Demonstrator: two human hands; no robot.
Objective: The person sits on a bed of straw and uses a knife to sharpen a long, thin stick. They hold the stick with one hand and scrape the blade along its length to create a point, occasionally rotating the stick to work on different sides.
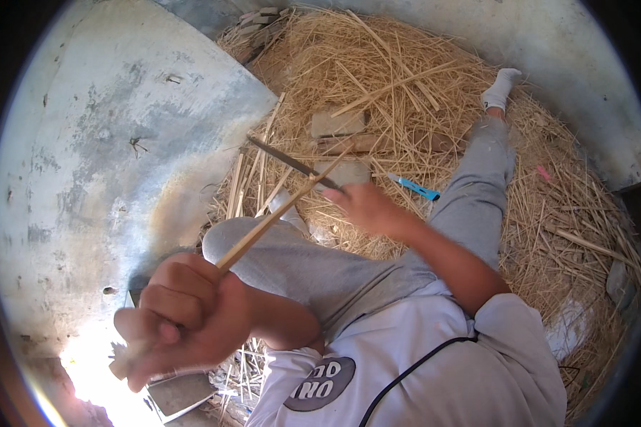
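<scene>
Working a long pale strip (pixel 263 228) against a dark blade (pixel 283 157); judged to be shaving or thinning. Strip location: in the air above the bent left leg (pixel 242 249), slanting from the left hand (pixel 196 302) up to a thin far end, crossing the blade just beside the right thumb.

Left hand: curled into a fist round the thick end, somewhat blurred. Right hand (pixel 370 208): closed on the near end of the knife, grip itself mostly hidden; thumb tip close to the crossing. Cannot tell which way the edge faces or whether it is biting.

Technique notes: hold the blade at a low, constant angle and take light, even passes; too steep an angle would probably dig in and split the thin end. Suggest steadying the right wrist and drawing the strip straight back with the left. Keep the thumb behind the edge, and the knee out of line. Blue cutter (pixel 417 188) lies on the straw (pixel 399 71) beside the right leg (pixel 470 185); best left clear.
</scene>
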